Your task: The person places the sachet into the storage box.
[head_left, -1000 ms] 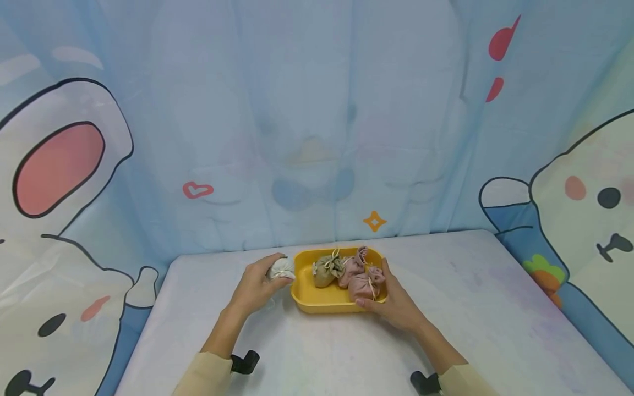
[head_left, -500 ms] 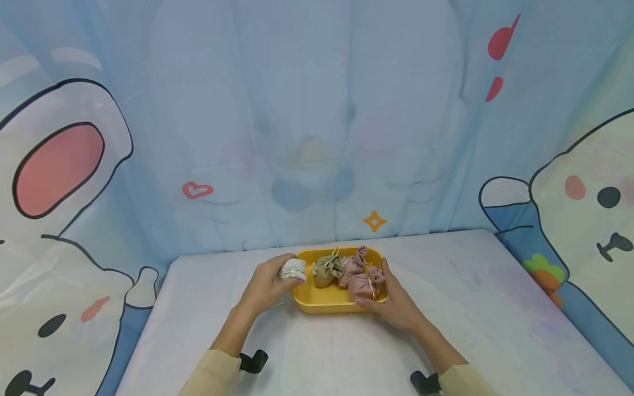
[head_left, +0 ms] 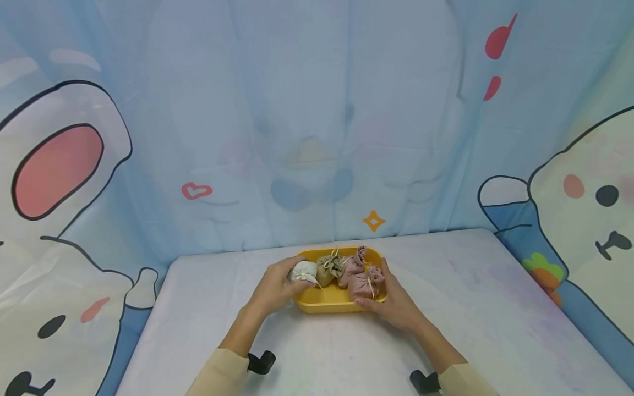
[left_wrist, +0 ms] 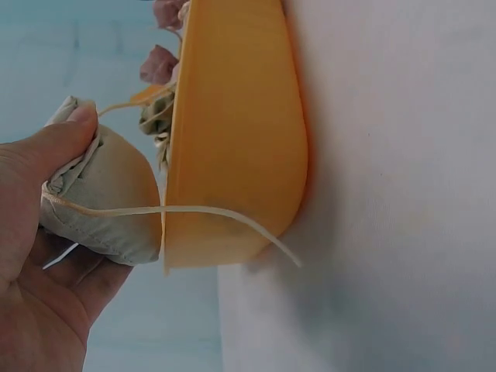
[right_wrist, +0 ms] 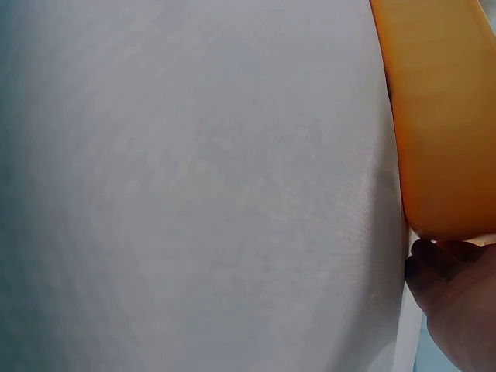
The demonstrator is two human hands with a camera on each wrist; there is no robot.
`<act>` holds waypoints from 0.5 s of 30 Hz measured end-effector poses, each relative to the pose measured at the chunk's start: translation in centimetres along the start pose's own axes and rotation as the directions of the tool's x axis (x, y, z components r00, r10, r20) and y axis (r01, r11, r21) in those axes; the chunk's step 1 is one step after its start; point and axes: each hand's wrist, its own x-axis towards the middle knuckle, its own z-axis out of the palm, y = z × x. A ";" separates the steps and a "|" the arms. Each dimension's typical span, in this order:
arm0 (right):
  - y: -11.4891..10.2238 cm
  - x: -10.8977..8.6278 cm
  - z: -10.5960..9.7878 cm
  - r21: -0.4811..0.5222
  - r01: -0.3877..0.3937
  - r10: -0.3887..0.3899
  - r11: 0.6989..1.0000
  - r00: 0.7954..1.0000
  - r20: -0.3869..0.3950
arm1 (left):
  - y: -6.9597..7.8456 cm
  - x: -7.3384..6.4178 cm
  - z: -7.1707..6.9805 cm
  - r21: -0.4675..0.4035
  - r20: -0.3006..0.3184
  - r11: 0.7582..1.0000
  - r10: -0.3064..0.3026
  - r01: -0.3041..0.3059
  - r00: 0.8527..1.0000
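My left hand point(head_left: 271, 286) grips a small off-white drawstring pouch point(head_left: 303, 272) at the left rim of a yellow plastic tray point(head_left: 324, 307). Seen from the left wrist, the pouch point(left_wrist: 116, 186) is held between thumb and fingers beside the tray wall point(left_wrist: 232, 116), one cord hanging loose. Inside the tray, an olive-green pouch point(head_left: 324, 274) lies near the middle, with two pink pouches point(head_left: 361, 289) to its right. My right hand point(head_left: 398, 308) holds the tray's right end, thumb at the front rim; its fingers are partly hidden behind the tray wall point(right_wrist: 446, 116) in the right wrist view.
The tray stands on a table with a pale cloth point(head_left: 470, 308), near its far edge. A blue cartoon-printed curtain point(head_left: 307, 110) hangs right behind the table. Black wrist straps point(head_left: 261, 363) show at both cuffs.
My left hand has carried the off-white pouch rightward, from outside the tray to over its left end, close to the green pouch. My right hand and the tray have stayed put.
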 end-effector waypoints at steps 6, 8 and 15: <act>0.0 0.0 0.0 0.012 -0.001 0.001 1.000 1.000 0.005 | 0.1 0.1 0.7 0.003 0.020 0.999 0.033 -0.034 0.999; 0.0 0.0 0.0 0.017 -0.001 0.001 1.000 1.000 0.005 | 0.1 0.2 0.9 -0.005 0.026 0.999 0.044 -0.044 0.999; -0.1 0.0 0.0 0.005 -0.005 0.005 1.000 1.000 0.003 | 0.2 0.6 1.8 -0.006 0.047 0.998 0.058 -0.058 0.997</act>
